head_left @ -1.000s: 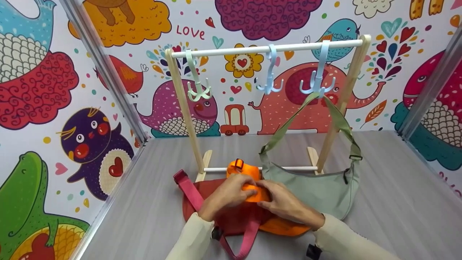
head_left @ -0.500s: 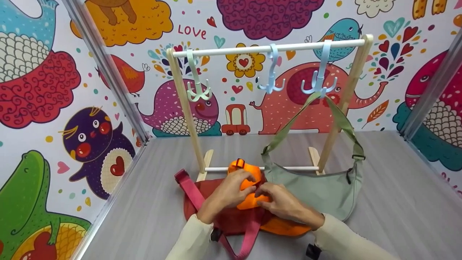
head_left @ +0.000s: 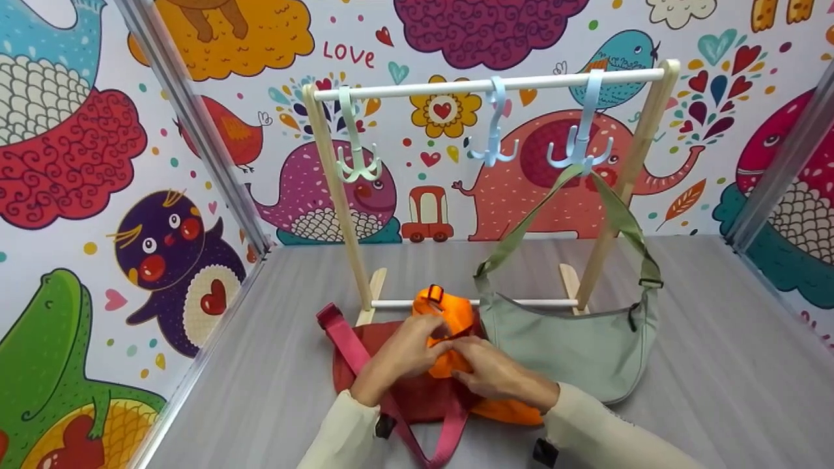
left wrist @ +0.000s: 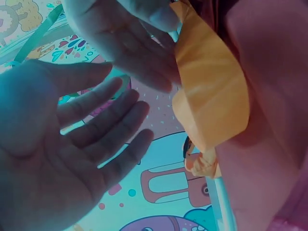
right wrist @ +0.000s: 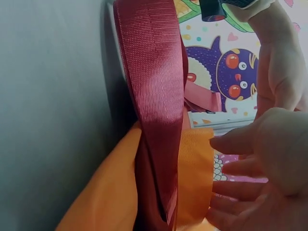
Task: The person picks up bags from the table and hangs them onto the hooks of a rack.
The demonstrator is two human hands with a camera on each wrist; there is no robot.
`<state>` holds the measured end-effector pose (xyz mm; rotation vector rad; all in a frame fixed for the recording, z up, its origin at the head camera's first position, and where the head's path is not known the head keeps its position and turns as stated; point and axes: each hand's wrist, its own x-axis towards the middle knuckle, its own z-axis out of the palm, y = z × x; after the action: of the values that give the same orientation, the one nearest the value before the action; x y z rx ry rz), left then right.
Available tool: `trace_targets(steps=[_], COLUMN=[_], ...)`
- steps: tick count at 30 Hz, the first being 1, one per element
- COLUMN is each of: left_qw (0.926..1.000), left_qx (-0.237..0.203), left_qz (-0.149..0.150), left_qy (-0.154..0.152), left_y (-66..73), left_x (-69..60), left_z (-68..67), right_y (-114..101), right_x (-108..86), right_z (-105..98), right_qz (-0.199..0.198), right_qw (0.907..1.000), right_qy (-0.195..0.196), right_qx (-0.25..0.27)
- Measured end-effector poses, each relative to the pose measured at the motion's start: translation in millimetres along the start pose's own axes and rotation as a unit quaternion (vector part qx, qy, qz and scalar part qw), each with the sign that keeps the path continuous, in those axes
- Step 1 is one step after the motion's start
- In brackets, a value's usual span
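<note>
In the head view a red bag (head_left: 423, 400) lies on the table, partly over an orange bag (head_left: 508, 412). Between the hands an orange strap (head_left: 455, 312) forms a loop above the red bag. The left hand (head_left: 405, 350) is at the loop's left side; the left wrist view shows that hand (left wrist: 82, 139) with fingers spread, apart from the strap (left wrist: 211, 86). Fingertips of the right hand (head_left: 492, 368) touch the strap; in the right wrist view the same hand (right wrist: 264, 168) has its fingers loosely bent at the strap's edge (right wrist: 195, 178).
Behind the bags stands a wooden rack with a white top bar (head_left: 430, 88). A green hook (head_left: 357, 163) and two blue hooks hang from it. A grey-green bag (head_left: 567, 342) hangs by its strap from the right blue hook, its body low beside the right hand. Patterned walls surround the table.
The right hand has shifted slightly left, closer to the left hand. The lower part of the orange strap has moved a little toward the left.
</note>
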<state>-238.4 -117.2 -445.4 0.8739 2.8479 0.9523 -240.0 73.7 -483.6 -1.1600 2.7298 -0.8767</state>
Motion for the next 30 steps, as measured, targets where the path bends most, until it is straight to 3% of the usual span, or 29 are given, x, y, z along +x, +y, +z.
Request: trace_targets(steps=[6,11,14,17,20,24,30], left_qw=[1.0000,0.9998,0.9999,0.9998,0.9975,0.9855,0.9510], left_qx=[-0.005,-0.012,-0.011,0.002,0.026,0.085,0.154], left_qz=[-0.006,0.008,-0.002,-0.019,-0.045,-0.082,-0.151], left_qy=[0.004,0.017,0.011,-0.007,-0.049,-0.122,-0.222], left_y=[-4.4,-3.9,-2.2,-0.5,1.5,8.0,18.3], left_x=[-6.2,-9.2,-11.2,-12.4,-12.9,-15.2,-17.4], left_z=[2.2,1.9,2.5,5.4,11.0,19.6,32.7], right_y=[-4,-1,0,1,4,7,8], right_x=[5.1,6.5,7.1,7.9,8.2,7.9,6.8], right_z=[0,-11,-20,-28,-33,-38,-40], right_qz=[0.003,-0.015,0.008,0.033,0.043,0.045,0.046], right_qw=[0.9994,0.9945,0.9900,0.9856,0.9807,0.9768,0.9783], right_qy=[0.026,0.100,0.140,0.166,0.188,0.202,0.188], right_qx=[-0.021,-0.025,-0.017,0.004,0.031,0.055,0.075])
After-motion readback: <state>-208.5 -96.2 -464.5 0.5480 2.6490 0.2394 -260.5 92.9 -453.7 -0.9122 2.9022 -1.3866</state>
